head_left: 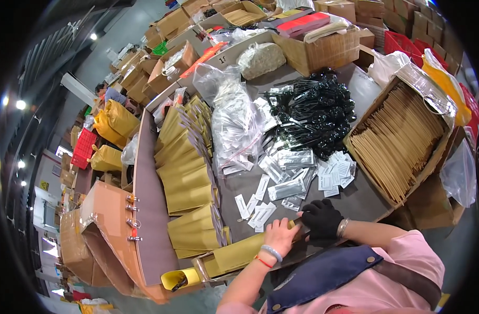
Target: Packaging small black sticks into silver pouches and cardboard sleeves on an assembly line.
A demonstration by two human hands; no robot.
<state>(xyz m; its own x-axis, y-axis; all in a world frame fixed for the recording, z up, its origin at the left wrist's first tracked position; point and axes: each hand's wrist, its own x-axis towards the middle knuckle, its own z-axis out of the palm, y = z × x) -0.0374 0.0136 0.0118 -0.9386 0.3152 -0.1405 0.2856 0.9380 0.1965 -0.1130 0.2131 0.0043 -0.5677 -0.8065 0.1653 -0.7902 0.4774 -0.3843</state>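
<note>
A long kraft-coloured envelope (234, 256) lies along the table's near edge. My left hand (278, 238), bare with a bracelet and a red cord at the wrist, presses its curled fingers on the envelope's right end. My right hand (321, 220), in a black glove with bare fingertips, closes on that same end, touching my left fingers. The fingertips' exact hold is partly hidden. Just beyond my hands lie white printed slips (257, 209), small clear packets (289, 187) and small white cards (336, 172).
Stacked kraft envelopes (184, 178) line the table's left side. Behind the packets are a clear bag of white packets (235, 123) and a pile of glossy black thin-stemmed items (315, 112). A carton of upright kraft envelopes (401, 141) stands right. A yellow tube-like holder (181, 279) sits at the near-left corner.
</note>
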